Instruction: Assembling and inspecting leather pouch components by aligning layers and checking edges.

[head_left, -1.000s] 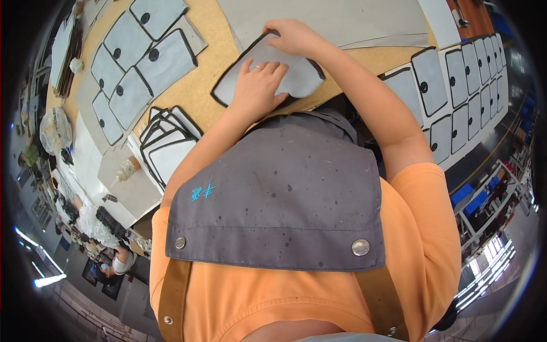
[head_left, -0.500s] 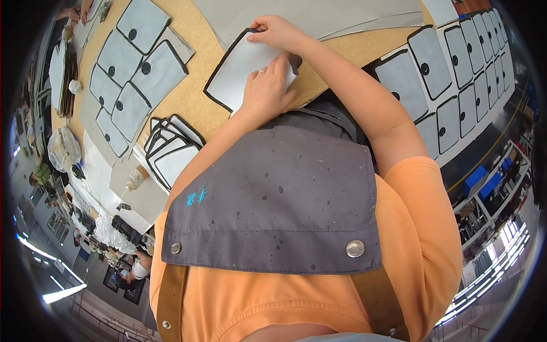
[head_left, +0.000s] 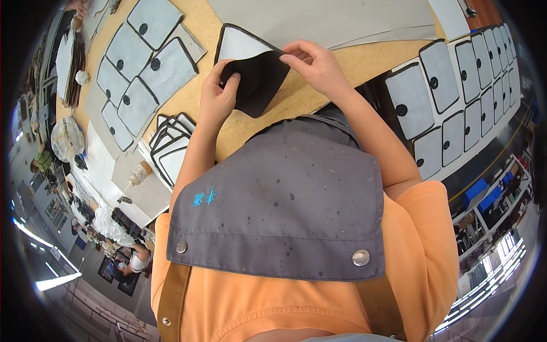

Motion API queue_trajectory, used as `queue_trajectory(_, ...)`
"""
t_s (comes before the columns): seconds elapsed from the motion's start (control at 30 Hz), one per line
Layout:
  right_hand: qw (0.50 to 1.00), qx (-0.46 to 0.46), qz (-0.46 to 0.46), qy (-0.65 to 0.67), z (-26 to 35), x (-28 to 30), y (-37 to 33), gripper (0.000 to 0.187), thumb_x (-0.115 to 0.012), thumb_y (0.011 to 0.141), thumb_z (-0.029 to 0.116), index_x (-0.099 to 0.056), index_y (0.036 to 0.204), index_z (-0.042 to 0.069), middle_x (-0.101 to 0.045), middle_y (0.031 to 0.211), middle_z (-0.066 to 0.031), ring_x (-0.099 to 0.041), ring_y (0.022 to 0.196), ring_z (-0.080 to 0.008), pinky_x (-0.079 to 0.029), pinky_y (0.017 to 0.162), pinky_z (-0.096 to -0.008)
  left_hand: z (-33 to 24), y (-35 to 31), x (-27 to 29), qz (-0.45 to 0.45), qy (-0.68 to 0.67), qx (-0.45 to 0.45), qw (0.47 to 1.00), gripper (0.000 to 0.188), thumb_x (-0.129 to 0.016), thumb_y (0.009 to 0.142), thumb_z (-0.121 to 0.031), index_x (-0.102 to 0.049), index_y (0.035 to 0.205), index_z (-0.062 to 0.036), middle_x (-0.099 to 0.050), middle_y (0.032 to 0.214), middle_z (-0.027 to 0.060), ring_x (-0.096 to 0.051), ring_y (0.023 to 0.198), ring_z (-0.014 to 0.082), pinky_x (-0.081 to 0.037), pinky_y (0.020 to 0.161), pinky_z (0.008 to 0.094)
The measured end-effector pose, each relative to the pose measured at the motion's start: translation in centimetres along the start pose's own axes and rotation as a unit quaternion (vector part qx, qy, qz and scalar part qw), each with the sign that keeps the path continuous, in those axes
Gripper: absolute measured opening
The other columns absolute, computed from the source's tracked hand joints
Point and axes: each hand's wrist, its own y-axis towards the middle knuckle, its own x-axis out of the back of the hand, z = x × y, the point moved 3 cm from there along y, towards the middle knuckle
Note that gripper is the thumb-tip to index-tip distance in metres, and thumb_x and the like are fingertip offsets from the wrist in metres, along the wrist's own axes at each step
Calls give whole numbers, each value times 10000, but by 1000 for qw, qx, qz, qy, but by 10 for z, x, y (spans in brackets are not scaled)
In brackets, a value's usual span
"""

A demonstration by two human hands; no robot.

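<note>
Table: tan top [head_left: 376, 60], grey sheet [head_left: 325, 23] beyond, dotted panels [head_left: 128, 51] at left.
Room: shelving, blue bins [head_left: 489, 198] right.
Workpiece: black-edged panel [head_left: 256, 82] over table, between hands, partly folded.
Left hand [head_left: 217, 94]: thumb and fingers pinching it.
Right hand [head_left: 316, 65]: pinching a corner.
Delta: black side now turned up.

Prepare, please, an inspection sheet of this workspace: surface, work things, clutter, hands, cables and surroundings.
Surface: tan table, partly covered by a large grey sheet.
Work things: black piece over a white, black-bordered panel; whether joined, cannot tell. Dotted panels left and dotted panels right.
Clutter: bottle; plastic bag.
Hands: left hand pinches the black piece's left side; right hand holds its upper right corner.
Cables: nothing seen clearly.
Surroundings: another person lower left; shelving at right.
</note>
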Motion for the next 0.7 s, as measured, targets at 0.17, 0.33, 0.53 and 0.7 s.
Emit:
queue_trajectory(0.17, 982, 171, -46, -59, 30, -10, -11, 127, -631, 795, 147, -585, 840, 37, -572, 740, -62, -561, 685, -192, -456, 595, -283, -25, -18, -1, -39, 112, -118, 986, 179, -606, 797, 0, -568, 972, 9, -604, 847, 34, -550, 785, 88, -433, 703, 214)
queue_trajectory(0.33, 917, 347, -97, -172, 53, -20, -29, 114, -653, 726, 63, -567, 802, 57, -542, 712, -53, -548, 655, -216, -448, 551, -313, -28, -32, 8, -47, 104, -115, 987, 182, -606, 796, 42, -564, 972, 20, -632, 941, 90, -586, 890, 138, -455, 792, 245)
queue_trajectory(0.53, 932, 318, -58, -164, 61, -31, -35, 128, -661, 715, 68, -563, 796, 50, -533, 721, -53, -546, 656, -215, -443, 551, -310, -12, -48, 10, -26, -37, -171, 984, 162, -527, 824, 102, -537, 965, 25, -615, 1055, 184, -579, 1033, 244, -459, 894, 332)
queue_trajectory(0.7, 910, 362, -58, -194, 63, -33, -38, 124, -666, 722, 85, -574, 800, 55, -536, 727, -51, -550, 662, -213, -443, 555, -309, -6, -58, 7, -33, -94, -179, 979, 152, -520, 824, 111, -528, 948, 22, -611, 1051, 196, -574, 1044, 274, -451, 912, 358)
